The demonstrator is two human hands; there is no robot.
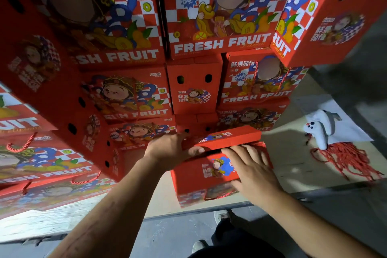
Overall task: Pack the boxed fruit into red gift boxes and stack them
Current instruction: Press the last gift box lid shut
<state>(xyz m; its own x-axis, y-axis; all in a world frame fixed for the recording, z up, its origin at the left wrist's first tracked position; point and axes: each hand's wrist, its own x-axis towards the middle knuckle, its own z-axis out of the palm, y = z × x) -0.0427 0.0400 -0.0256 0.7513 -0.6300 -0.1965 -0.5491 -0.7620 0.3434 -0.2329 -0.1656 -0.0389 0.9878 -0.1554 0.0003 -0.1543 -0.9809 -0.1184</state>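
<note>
A red gift box (201,182) stands low in front of me on a cardboard sheet, at the foot of a tall stack of red FRESH FRUIT gift boxes (222,27). Its top flap (228,137) is partly raised. My left hand (171,151) grips the flap's left end, thumb under its edge. My right hand (251,172) lies flat with straight fingers on the box's upper right side, just under the flap. The box's inside is hidden.
More red boxes are piled at the left (41,153). A white handheld controller (320,128) and a bundle of red cord handles (345,159) lie on the cardboard sheet (293,165) to the right. My shoes (222,216) stand on grey floor below.
</note>
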